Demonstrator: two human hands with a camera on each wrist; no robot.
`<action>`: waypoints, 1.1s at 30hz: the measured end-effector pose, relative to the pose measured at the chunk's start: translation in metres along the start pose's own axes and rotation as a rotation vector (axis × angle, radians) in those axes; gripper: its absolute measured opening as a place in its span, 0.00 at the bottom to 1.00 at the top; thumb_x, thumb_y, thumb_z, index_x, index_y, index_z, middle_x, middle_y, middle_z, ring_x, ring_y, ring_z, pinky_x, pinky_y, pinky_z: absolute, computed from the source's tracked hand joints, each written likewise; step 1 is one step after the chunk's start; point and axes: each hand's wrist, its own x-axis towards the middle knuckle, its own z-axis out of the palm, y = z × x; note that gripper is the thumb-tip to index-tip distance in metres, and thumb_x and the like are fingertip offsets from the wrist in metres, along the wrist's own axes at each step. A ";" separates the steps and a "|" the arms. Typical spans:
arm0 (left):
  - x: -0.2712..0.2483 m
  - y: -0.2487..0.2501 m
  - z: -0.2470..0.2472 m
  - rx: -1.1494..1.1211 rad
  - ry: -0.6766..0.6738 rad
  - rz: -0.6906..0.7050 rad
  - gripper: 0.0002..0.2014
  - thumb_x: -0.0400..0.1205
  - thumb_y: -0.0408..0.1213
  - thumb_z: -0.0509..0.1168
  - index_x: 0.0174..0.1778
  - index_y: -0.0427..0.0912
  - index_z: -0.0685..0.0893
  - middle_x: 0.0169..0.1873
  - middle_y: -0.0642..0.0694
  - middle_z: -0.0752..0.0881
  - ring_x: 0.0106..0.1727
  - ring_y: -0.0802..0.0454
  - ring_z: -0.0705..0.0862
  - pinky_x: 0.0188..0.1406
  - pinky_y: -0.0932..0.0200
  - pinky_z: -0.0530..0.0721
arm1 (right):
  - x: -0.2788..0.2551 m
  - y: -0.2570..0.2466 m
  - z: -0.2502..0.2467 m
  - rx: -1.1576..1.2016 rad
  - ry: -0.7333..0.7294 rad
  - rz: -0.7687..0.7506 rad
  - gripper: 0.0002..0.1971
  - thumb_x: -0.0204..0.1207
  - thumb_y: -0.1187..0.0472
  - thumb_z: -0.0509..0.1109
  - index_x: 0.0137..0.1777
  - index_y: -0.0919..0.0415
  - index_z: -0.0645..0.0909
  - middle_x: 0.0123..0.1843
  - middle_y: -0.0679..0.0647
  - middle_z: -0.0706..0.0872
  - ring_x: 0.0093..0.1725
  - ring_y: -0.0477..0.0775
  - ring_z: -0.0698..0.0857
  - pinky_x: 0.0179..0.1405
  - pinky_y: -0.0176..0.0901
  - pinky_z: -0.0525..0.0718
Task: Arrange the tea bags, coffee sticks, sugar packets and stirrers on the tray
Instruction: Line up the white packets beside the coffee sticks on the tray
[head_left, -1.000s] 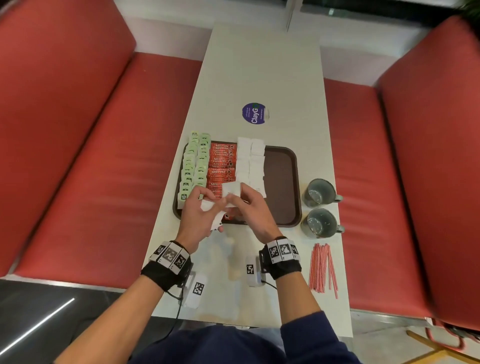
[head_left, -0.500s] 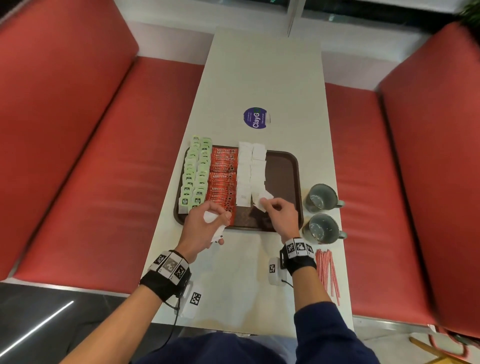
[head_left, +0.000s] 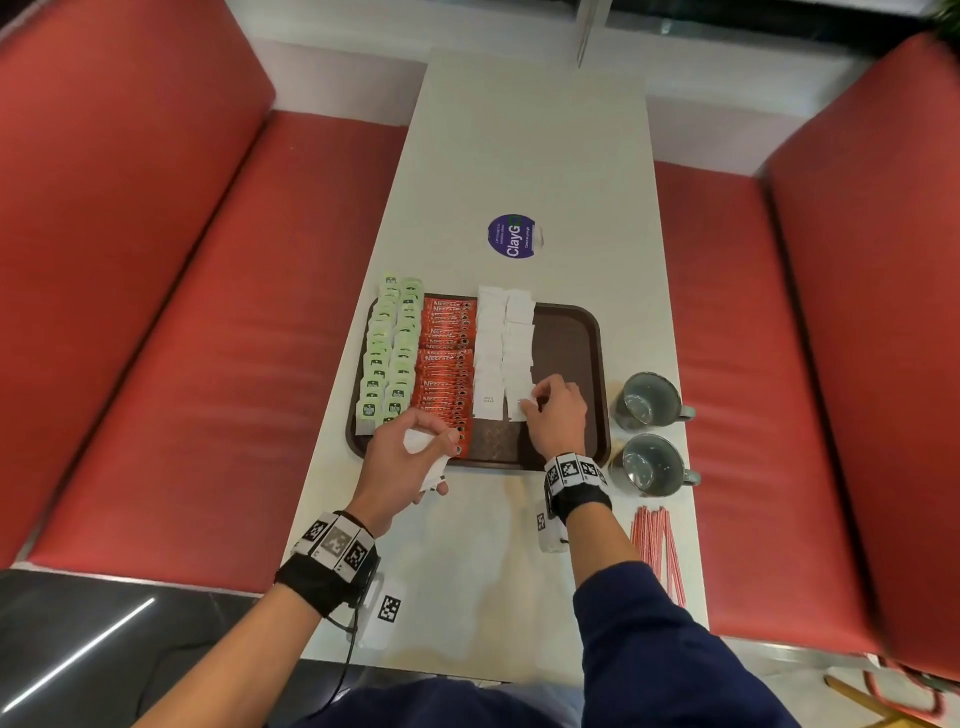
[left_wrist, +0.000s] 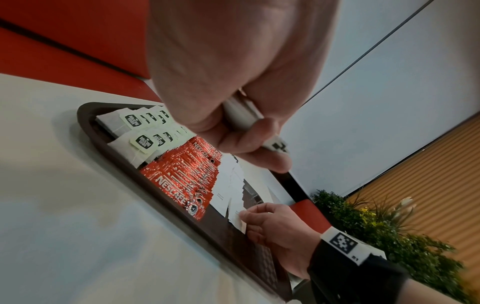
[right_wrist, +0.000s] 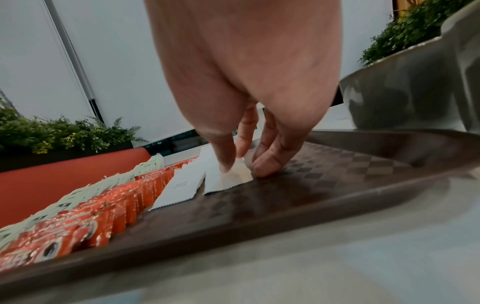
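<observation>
Red coffee sticks (head_left: 445, 364) on the tray read "NESCAFE", and a round purple sticker (head_left: 512, 234) on the table reads "ClayG".

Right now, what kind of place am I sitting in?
Probably a cafe or diner booth: red padded bench seats flank a narrow table, with a brown serving tray of Nescafe coffee sticks and two mugs.

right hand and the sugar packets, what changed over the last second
The right hand left the left hand, carried one sugar packet rightward and is pinching it down at the near end of the right sugar row on the tray. The left hand stayed at the tray's near edge, gripping the spare packets. Tea bags, coffee sticks, stirrers and mugs are unchanged.
</observation>
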 end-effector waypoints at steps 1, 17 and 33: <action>0.000 0.000 -0.001 -0.006 0.002 -0.003 0.09 0.85 0.42 0.80 0.52 0.44 0.88 0.48 0.47 0.94 0.32 0.33 0.93 0.18 0.61 0.73 | -0.002 -0.001 0.001 -0.005 0.006 -0.004 0.11 0.83 0.60 0.81 0.58 0.57 0.82 0.62 0.54 0.80 0.56 0.54 0.81 0.56 0.44 0.76; 0.002 0.000 -0.003 -0.021 0.008 -0.017 0.08 0.85 0.42 0.80 0.51 0.44 0.88 0.48 0.47 0.94 0.31 0.33 0.93 0.18 0.61 0.73 | 0.004 -0.016 0.006 0.015 0.053 0.086 0.12 0.84 0.58 0.81 0.61 0.60 0.82 0.62 0.54 0.81 0.57 0.53 0.79 0.57 0.44 0.75; 0.004 -0.001 -0.017 -0.095 0.011 0.000 0.04 0.92 0.37 0.69 0.58 0.40 0.84 0.49 0.36 0.93 0.34 0.30 0.93 0.20 0.58 0.75 | 0.091 -0.046 -0.003 0.072 -0.075 0.211 0.25 0.87 0.71 0.66 0.84 0.66 0.77 0.79 0.66 0.84 0.79 0.67 0.83 0.72 0.48 0.81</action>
